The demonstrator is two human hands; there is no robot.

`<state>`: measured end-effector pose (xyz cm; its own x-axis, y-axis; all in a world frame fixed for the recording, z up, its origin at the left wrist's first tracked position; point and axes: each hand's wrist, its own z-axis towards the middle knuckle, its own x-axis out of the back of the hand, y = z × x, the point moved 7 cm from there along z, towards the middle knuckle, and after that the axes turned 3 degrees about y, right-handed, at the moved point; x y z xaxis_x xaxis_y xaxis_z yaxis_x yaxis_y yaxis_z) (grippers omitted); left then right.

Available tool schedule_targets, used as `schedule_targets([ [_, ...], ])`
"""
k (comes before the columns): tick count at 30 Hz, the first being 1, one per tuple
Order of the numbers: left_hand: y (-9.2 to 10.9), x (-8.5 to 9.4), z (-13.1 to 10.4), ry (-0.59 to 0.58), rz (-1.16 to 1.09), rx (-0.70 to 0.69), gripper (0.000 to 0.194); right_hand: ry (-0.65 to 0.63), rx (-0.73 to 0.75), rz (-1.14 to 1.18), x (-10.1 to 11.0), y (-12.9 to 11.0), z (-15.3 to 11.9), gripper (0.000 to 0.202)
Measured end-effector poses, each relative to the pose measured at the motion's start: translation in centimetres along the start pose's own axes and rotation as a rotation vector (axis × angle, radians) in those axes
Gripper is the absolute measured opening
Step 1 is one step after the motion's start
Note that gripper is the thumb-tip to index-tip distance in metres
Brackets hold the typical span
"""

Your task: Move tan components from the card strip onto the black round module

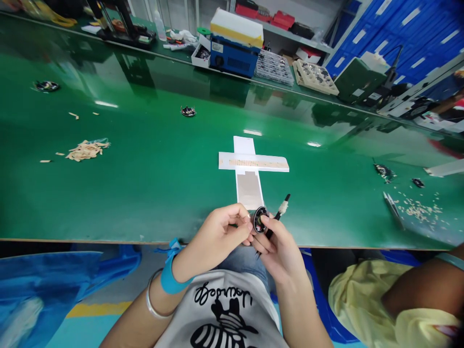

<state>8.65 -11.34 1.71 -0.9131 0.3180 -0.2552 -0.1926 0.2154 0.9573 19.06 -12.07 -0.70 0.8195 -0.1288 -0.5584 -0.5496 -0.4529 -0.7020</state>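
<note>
My right hand (277, 246) grips a small round black electronic part (260, 220) with a pale rim, the thumb pressed on its inner face. A dark slim tool (283, 207), wrapped in whitish tape near one end, also sits in that hand and points up to the right. Close beside the round part, my left hand (226, 229) has its thumb and fingertips pinched together; whatever lies between them is too small to make out. Just beyond the hands lie a white and grey card strip (249, 188) and, across it, a pale strip (273, 163) bearing a row of small tan pieces.
A pile of tan tabs (86, 151) lies on the left of the green table (152, 193). Another round part (188, 111) rests further back. Tweezers (393, 209) and scattered bits (420, 210) are at right. A blue machine (234, 53) stands behind; a person's arm (427, 290) is at right.
</note>
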Motion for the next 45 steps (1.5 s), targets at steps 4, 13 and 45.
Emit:
schedule_targets([
  [4,-0.2,0.4,-0.1,0.117,-0.068,-0.035,0.014,0.086,0.133,-0.074,0.4,-0.7,0.1,0.024],
  [13,-0.7,0.9,0.1,0.163,-0.095,0.004,0.016,0.095,0.044,-0.091,0.3,-0.3,0.7,0.034],
  [45,2.9,2.0,-1.9,0.227,1.280,-0.135,0.032,0.103,0.655,-0.525,5.3,-12.9,4.3,0.031],
])
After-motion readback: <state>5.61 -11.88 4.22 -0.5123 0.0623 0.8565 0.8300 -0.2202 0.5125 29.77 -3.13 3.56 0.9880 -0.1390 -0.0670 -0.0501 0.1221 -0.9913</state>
